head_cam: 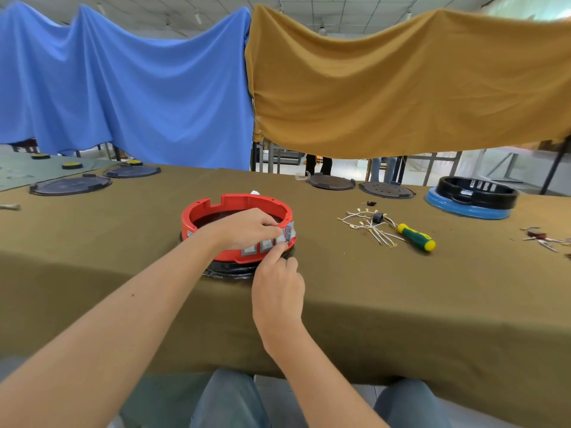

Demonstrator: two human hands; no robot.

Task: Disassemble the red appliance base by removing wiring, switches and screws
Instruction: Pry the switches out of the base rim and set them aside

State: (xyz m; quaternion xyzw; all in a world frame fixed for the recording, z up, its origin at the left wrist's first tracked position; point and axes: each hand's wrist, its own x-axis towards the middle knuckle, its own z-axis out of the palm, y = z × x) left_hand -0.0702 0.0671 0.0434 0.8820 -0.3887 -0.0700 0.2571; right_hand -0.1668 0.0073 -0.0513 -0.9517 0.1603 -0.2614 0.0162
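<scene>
My left hand (pixel 247 225) and right hand (pixel 279 281) both pinch a grey switch (pixel 282 237) on the red base (pixel 238 225) mid-surface; I reckon it could snap or slip if levered unevenly.

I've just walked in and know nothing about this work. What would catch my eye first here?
The red ring-shaped base at the middle of the table, with both hands on its grey switches: the left hand reaches over the rim, the right hand pinches from the front. To its right lie a bundle of wires and a green-and-yellow screwdriver.
</scene>
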